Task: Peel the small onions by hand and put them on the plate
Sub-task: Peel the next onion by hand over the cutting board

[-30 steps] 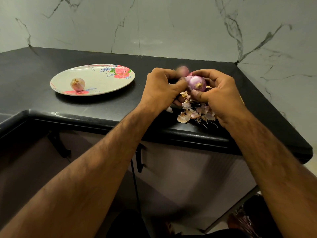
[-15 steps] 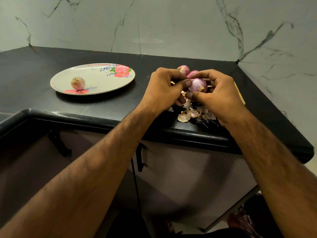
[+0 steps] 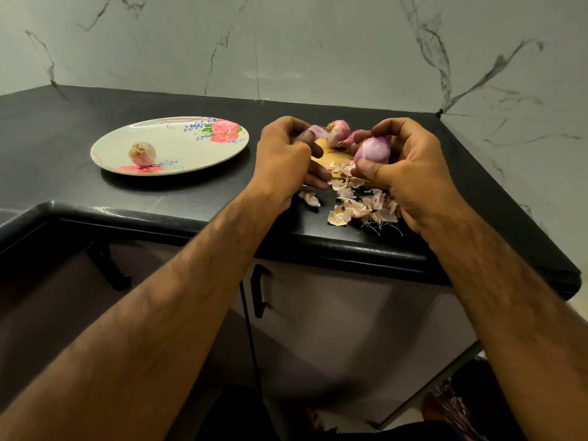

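Here plate [image 3: 191, 144] holds one peeled onion [image 3: 142, 153].

A single head-worn wide-angle view looks forward and down from above the front edge of the glossy black stone countertop [image 3: 95, 198], facing its far right corner against the grey-veined white marble wall [image 3: 318, 49]. It sits close; both forearms enter from the bottom edge, with cabinet fronts below.

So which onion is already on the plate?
The pale onion alone on the flowered plate. Another is held in the right hand, and the rest lie unpeeled on the counter behind the hands.
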